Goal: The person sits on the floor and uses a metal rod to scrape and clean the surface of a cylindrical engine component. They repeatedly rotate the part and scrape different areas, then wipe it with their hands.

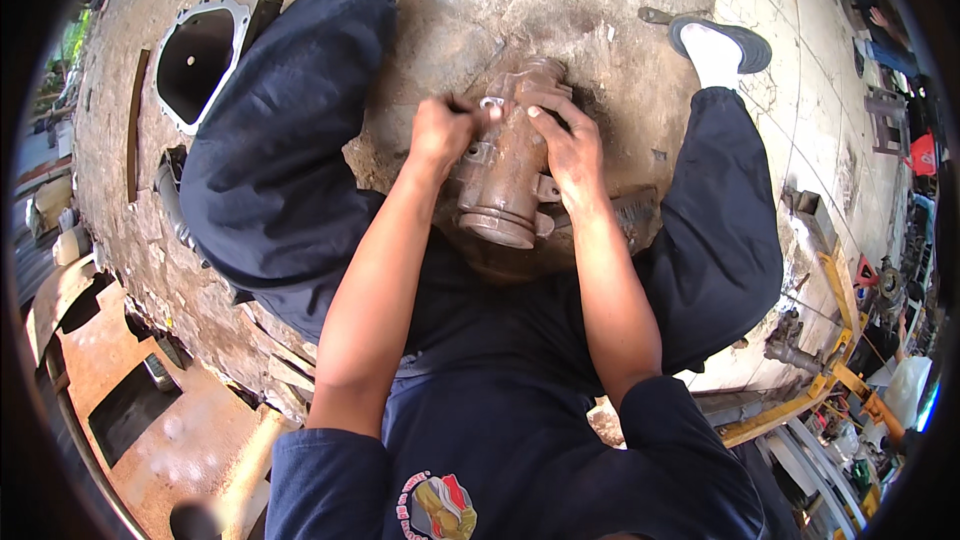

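Observation:
A rusty brown, roughly cylindrical metal housing [497, 175] with side lugs and a round end cap lies on the ground between my legs. My left hand [443, 132] is closed at its upper left side, its fingertips slightly blurred. Right by those fingertips is a small shiny ring-shaped piece [491, 102]; whether it is part of a tool held in the hand cannot be made out. My right hand [570, 145] curls over the housing's upper right side, thumb on top and fingers bent across it. The housing's underside is hidden.
A hollow bell-shaped casing with a pale flange [243, 30] stands left of my leg. Behind it lies a flat metal strip [135, 125]. A cut-out rusty panel [120, 360] is at lower left. To the right are a yellow metal frame [850, 330] and clutter; people's limbs show at upper right.

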`<state>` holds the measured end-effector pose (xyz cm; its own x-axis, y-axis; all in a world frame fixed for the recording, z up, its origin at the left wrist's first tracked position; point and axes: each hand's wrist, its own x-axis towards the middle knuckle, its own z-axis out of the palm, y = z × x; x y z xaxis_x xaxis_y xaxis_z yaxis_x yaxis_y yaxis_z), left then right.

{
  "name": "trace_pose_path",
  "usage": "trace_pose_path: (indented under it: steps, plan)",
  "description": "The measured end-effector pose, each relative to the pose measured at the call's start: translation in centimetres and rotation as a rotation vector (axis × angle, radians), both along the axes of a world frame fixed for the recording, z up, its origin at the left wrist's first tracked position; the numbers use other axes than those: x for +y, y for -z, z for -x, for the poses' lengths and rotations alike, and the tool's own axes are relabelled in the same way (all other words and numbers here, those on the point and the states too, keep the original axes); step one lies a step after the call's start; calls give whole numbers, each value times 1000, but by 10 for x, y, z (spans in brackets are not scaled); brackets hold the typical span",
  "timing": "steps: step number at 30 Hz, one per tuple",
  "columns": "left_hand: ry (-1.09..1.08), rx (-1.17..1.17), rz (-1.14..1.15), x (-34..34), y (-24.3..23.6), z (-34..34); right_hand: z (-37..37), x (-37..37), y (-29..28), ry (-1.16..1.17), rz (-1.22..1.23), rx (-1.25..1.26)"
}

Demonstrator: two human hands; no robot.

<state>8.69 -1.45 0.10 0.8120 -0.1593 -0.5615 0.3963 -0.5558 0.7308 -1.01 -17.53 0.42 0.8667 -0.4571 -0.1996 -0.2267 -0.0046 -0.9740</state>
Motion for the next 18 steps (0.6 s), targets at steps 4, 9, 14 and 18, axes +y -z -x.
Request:
trace_pose_path:
  steps: [4, 9, 14, 18]
  plan:
    - [-91, 126, 165, 8, -3, 5, -3, -1, -4, 10, 3, 56]
    - [-67, 87, 142, 7, -10, 6, -4, 0, 2, 19, -23, 30]
    - [-22, 2, -9, 0, -10, 9, -2, -2, -4, 28, -8, 50]
    - [-77, -198, -229, -34, -11, -7, -7, 3, -11, 29, -4, 60]
